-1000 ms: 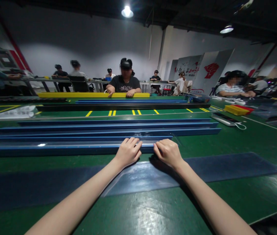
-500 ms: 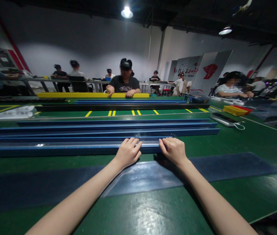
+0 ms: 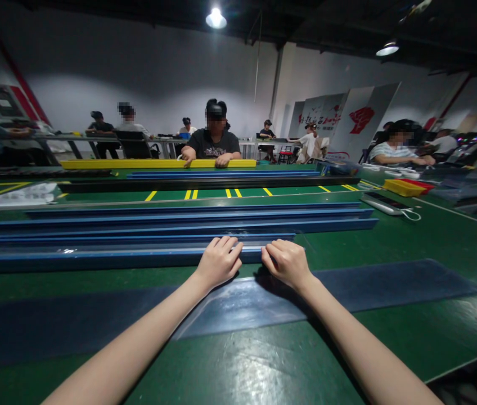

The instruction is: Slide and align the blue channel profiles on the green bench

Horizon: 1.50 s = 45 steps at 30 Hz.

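- The left hand is bent over the near edge of a long blue rigid channel, knuckles up; its palm is hidden, so I cannot tell whether it grips or only presses.
- The right hand curls at the channel's right end, thumb close to the fingers (what lies between them, if anything, cannot be told).
- That channel lies on a glossy green tabletop, running out of view at the left. Shiny clear material shows inside it.
- The step in hand looks like close finger work along that edge. The next move seems to call for even pressure from both hands, without letting the channel slide.
- Nearer the body, a flat translucent blue-grey plastic sheet lies beneath the forearms.
- Beyond the hands lie more blue channels, then a long black bar.
- Across the table, a co-worker rests hands on a long yellow bar; the pale shirt lettering is unreadable.
- Farther back, a grey display panel carries writing too small to read, beside a red fist emblem. I can make out no brand.
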Each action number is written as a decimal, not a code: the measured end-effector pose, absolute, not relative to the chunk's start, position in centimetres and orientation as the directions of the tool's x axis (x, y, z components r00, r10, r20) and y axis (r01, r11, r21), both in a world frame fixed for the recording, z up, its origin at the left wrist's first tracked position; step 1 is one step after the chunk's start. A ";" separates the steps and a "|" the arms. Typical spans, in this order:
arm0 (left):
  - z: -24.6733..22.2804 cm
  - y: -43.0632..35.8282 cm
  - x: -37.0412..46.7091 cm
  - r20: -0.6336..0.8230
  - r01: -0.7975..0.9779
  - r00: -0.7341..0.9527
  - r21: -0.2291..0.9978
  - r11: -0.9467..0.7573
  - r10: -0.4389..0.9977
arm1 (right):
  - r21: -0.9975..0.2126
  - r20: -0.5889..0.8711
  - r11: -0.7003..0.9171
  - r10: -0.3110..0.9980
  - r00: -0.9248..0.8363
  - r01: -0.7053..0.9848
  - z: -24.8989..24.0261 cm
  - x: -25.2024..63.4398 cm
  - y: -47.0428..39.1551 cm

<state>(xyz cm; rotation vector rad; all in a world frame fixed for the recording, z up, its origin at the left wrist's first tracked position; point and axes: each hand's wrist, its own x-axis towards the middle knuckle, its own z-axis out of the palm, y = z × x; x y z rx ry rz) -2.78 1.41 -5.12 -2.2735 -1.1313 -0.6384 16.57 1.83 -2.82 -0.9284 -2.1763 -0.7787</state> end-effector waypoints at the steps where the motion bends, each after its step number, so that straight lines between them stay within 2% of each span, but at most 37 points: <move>1: -5.1 1.4 -2.8 0.611 0.821 0.543 -0.241 -0.518 0.576 | 0.263 0.737 0.573 0.399 -0.545 0.776 -2.8 16.6 1.8; 10: -5.0 1.4 -2.8 0.616 0.809 0.560 -0.262 -0.526 0.554 | 0.187 0.799 0.417 0.462 -0.385 0.889 -2.8 18.6 3.2; 17: -5.0 1.3 -2.8 0.626 0.807 0.563 -0.275 -0.523 0.539 | 0.229 0.784 0.526 0.399 -0.475 0.819 -3.0 17.3 2.5; 35: -5.0 1.4 -2.9 0.615 0.789 0.584 -0.276 -0.548 0.531 | 0.192 0.719 0.603 0.450 -0.530 0.774 -3.1 17.2 2.5; 38: -5.1 1.5 -2.9 0.605 0.786 0.590 -0.281 -0.550 0.534 | 0.079 0.740 0.498 0.552 -0.385 0.864 -2.5 18.6 3.2; 41: -5.1 1.5 -2.9 0.597 0.783 0.596 -0.283 -0.554 0.537 | -0.185 0.721 0.313 0.687 -0.088 0.932 -2.4 20.7 4.5; 43: -5.0 1.5 -2.9 0.594 0.783 0.596 -0.280 -0.556 0.540 | -0.399 0.623 0.170 0.771 0.130 0.901 -2.8 22.1 5.5; 45: -5.0 1.5 -2.9 0.592 0.784 0.595 -0.277 -0.556 0.543 | -0.562 0.447 0.071 0.864 0.231 0.824 -3.6 23.4 6.5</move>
